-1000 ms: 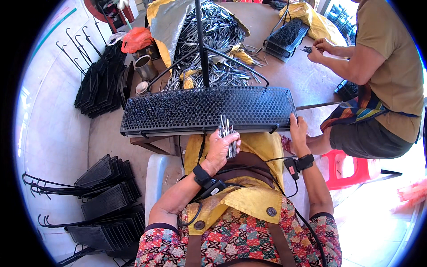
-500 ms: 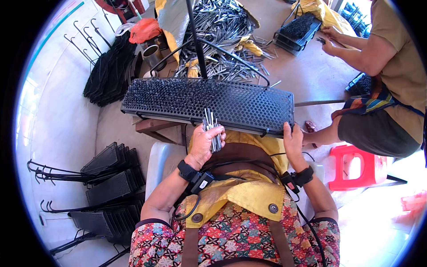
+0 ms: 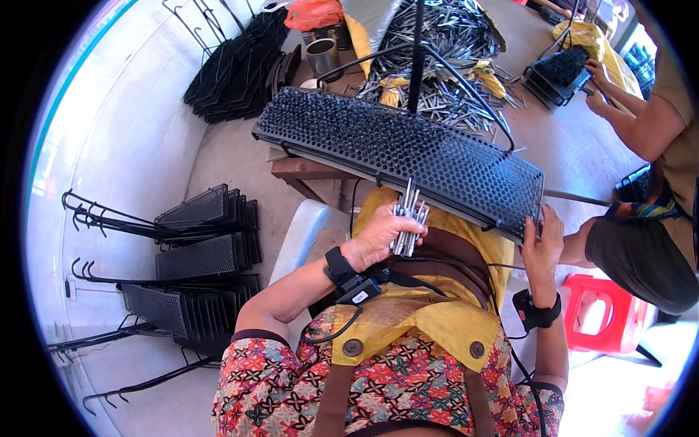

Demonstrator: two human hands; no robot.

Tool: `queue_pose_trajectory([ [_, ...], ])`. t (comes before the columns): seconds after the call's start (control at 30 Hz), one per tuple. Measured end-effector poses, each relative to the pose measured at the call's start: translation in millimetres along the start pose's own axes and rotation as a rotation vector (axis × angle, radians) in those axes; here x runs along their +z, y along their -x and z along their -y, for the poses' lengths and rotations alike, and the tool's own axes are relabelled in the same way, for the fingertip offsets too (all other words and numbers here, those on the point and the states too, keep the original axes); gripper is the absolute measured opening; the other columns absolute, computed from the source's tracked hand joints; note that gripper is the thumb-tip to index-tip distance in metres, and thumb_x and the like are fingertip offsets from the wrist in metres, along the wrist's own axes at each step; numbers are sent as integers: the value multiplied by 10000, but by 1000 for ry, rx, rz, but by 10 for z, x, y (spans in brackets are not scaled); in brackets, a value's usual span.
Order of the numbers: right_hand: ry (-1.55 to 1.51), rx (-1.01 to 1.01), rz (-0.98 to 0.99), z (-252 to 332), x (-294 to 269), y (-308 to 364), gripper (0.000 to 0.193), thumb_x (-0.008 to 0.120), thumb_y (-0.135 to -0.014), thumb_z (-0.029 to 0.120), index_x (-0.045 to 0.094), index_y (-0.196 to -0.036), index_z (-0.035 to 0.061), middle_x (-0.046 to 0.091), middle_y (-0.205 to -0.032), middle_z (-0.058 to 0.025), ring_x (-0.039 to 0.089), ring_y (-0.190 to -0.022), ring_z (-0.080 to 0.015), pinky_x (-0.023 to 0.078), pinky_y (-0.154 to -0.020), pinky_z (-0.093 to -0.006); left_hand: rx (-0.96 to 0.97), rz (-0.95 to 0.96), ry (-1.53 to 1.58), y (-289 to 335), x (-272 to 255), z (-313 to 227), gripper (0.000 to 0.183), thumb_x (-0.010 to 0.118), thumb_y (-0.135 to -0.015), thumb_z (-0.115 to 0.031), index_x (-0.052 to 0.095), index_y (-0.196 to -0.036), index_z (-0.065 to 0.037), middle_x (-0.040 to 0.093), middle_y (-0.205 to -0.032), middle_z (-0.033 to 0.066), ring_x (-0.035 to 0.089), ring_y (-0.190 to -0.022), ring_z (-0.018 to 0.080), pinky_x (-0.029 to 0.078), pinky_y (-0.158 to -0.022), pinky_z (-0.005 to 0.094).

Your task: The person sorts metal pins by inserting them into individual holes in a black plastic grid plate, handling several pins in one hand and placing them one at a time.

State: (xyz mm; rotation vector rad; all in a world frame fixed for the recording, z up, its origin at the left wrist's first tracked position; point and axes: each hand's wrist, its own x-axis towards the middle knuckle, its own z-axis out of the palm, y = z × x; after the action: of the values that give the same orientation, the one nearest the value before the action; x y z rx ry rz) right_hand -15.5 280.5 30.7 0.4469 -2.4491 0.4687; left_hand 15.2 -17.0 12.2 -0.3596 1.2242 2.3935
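My left hand (image 3: 389,231) is closed around a bundle of thin silvery metal pieces (image 3: 410,222), which stick out above and below the fingers. It is in front of a long black perforated rack (image 3: 437,156). The rack's left and middle holes look filled with dark upright pieces, while many holes toward the right look bare. At the rack's right end my right hand (image 3: 542,247) grips the near corner, with thumb and fingers on its edge. A black rod frame with an upright bar rises from the rack.
A heap of similar metal pieces (image 3: 444,51) lies on the table behind the rack. Stacked black racks (image 3: 207,247) with hooked rods stand at left. A co-worker's hands (image 3: 598,84) work at another rack (image 3: 557,76) at right. A red stool (image 3: 593,313) stands below.
The whole view has shifted and tilted, so the rack, heap and hands appear farther right. My left hand still holds the metal pieces, and my right hand stays at the rack's right end.
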Motion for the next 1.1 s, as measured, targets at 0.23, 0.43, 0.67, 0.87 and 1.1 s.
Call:
queue_pose_trajectory([
  [0.23, -636, 95, 139, 703, 84, -271, 153, 605, -813, 43, 589, -949, -25, 622, -790, -122, 603, -654, -197, 489, -584, -270, 32, 19, 100, -2, 154, -165, 385, 626, -711, 71, 497, -1063, -16, 597, -797, 113, 629, -692, 201, 549, -604, 321],
  [0.43, -1126, 545, 431, 1037, 297, -516, 168, 639, -806, 67, 611, -940, -31, 600, -690, -5, 534, -597, -32, 432, -498, -190, 85, 14, 151, -42, 277, -309, 344, 622, -735, 62, 484, -1040, -20, 609, -817, 114, 638, -684, 209, 564, -593, 340],
  [0.67, -1288, 663, 519, 1099, 491, -526, 81, 629, -797, 45, 630, -849, -16, 602, -644, -17, 533, -534, -40, 420, -459, -181, 89, -49, 65, -93, 292, -283, 307, 625, -735, 65, 488, -997, -18, 614, -805, 112, 634, -657, 203, 562, -561, 340],
  [0.87, -1151, 613, 356, 983, 436, -565, 62, 615, -797, 42, 630, -806, -18, 598, -631, -23, 545, -519, -61, 447, -462, -190, 66, -104, 53, -106, 187, -198, 277, 635, -743, 39, 476, -958, -35, 610, -791, 96, 625, -688, 196, 554, -577, 342],
  [1.1, -813, 356, -36, 762, 602, -1105, 92, 620, -799, 71, 628, -828, -16, 602, -589, -49, 562, -522, -67, 446, -498, -214, 8, -106, 84, -97, 178, -187, 148, 638, -728, 33, 585, -866, 31, 630, -774, 112, 627, -652, 185, 526, -587, 275],
])
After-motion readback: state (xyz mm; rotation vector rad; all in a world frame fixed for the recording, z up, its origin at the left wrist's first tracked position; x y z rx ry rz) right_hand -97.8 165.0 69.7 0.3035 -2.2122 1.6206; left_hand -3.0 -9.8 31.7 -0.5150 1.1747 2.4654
